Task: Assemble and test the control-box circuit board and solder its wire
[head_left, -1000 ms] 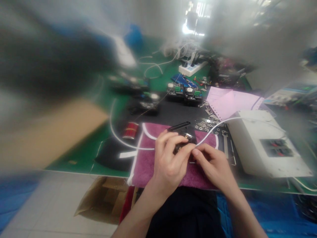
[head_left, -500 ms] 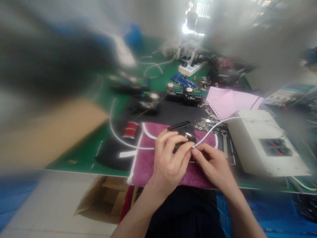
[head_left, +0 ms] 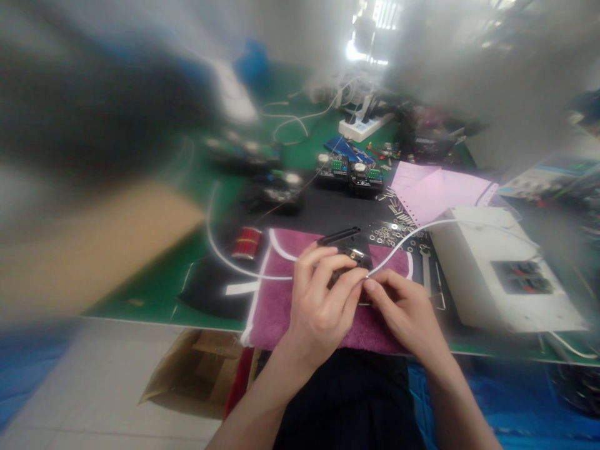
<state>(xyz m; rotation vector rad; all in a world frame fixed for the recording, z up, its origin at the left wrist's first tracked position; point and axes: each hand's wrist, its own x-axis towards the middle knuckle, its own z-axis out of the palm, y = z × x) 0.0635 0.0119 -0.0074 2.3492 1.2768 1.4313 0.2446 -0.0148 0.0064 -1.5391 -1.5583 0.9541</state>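
Our left hand [head_left: 322, 303] is curling over a shiny black part [head_left: 360, 257] on a fuzzy purple cloth [head_left: 275, 317]; we cannot tell if its grip is tight. Our right hand [head_left: 407, 310] is pinching its fingertips together, on what we cannot see. The work is looking unfinished, and small round silver rings [head_left: 384, 236] are lying loose.

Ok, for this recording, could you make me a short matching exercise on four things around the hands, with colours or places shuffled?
Things:
1. spool
2. wrench
3. cloth
4. device

Descriptions:
A. purple with white edging
B. black, partly hidden by the left hand
C. wound in red
D. between the cloth and the white box

Pairs: 1-C, 2-D, 3-A, 4-B
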